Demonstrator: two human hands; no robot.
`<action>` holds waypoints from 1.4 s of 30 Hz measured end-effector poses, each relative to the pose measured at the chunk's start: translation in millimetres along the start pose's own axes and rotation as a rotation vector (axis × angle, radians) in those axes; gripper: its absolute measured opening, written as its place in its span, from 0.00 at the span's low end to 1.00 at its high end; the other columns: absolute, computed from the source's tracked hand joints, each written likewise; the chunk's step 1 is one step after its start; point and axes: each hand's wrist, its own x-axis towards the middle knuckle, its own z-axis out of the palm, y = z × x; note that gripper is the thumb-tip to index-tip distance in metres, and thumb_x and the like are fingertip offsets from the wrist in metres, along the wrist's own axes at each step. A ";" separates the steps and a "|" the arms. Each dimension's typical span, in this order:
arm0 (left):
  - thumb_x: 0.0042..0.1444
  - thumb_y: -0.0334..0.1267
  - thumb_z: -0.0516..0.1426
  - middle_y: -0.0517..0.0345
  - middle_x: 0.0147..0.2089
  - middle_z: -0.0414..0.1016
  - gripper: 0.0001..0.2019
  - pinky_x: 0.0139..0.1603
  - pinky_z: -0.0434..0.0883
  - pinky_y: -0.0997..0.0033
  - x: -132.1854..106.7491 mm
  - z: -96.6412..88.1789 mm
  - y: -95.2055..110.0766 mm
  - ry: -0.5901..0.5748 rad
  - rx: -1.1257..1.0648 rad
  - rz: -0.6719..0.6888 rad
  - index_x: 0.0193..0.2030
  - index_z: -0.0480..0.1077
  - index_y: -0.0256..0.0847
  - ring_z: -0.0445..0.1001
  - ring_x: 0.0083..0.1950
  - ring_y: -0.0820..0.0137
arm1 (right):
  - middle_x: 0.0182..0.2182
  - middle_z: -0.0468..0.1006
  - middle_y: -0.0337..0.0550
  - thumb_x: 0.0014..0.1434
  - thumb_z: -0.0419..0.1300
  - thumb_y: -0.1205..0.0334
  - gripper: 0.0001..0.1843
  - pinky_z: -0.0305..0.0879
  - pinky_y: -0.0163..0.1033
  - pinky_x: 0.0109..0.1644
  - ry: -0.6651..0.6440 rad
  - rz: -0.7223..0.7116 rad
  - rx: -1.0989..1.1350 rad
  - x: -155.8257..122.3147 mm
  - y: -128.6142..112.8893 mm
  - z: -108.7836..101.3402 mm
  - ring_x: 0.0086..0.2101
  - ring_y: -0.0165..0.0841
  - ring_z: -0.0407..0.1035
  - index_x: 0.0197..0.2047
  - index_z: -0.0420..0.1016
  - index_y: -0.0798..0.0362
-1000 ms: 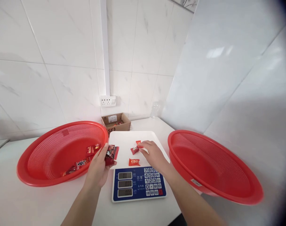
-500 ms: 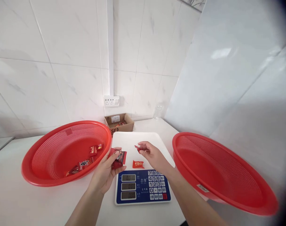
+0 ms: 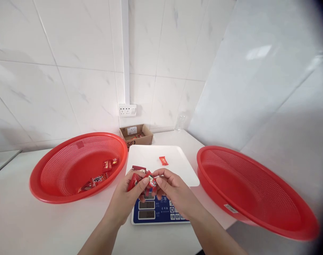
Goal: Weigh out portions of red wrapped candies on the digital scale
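My left hand point(image 3: 128, 193) is closed around several small red snack packets point(image 3: 135, 180), one with a dark face sticking up behind the fingers. Between the fingertips of both hands is another small red packet point(image 3: 151, 180) with a printed picture; my right hand point(image 3: 172, 187) pinches its right side. Both hands are held over the front of a white digital scale point(image 3: 151, 153), partly hiding its blue panel and displays. One small red packet point(image 3: 163, 160) lies alone on the scale's white plate, beyond my right hand.
A red plastic basket point(image 3: 52, 159) with several snack packets point(image 3: 97, 179) stands at left. Another red basket point(image 3: 246, 177) stands tilted at right. Behind the scale are a cardboard box point(image 3: 136, 136) with packets inside and a clear plastic bottle point(image 3: 180, 122) by the wall.
My right hand has moved left with its packet to meet my left hand. The loose packet on the scale now lies farther back and to the right. The view has shifted slightly.
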 end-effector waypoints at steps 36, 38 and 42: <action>0.47 0.50 0.62 0.59 0.38 0.70 0.14 0.18 0.67 0.78 -7.9 -11.1 27.8 0.331 -0.274 0.095 0.32 0.72 0.41 0.66 0.27 0.76 | 0.30 0.78 0.41 0.64 0.43 0.53 0.20 0.59 0.35 0.33 0.347 0.047 -1.136 35.1 17.5 -58.1 0.31 0.33 0.70 0.32 0.71 0.50; 0.46 0.51 0.63 0.60 0.37 0.70 0.15 0.17 0.67 0.78 -7.6 -10.0 28.1 0.336 -0.279 0.092 0.31 0.72 0.40 0.66 0.27 0.76 | 0.36 0.78 0.45 0.63 0.45 0.54 0.18 0.58 0.37 0.35 0.387 0.067 -1.187 43.2 17.7 -62.7 0.36 0.36 0.70 0.37 0.74 0.51; 0.46 0.51 0.63 0.59 0.37 0.70 0.16 0.17 0.67 0.78 -7.0 -9.2 24.8 0.321 -0.289 0.081 0.31 0.72 0.40 0.66 0.27 0.76 | 0.45 0.75 0.50 0.62 0.48 0.56 0.18 0.58 0.39 0.42 0.412 0.071 -1.275 59.0 16.9 -65.9 0.44 0.39 0.68 0.49 0.72 0.52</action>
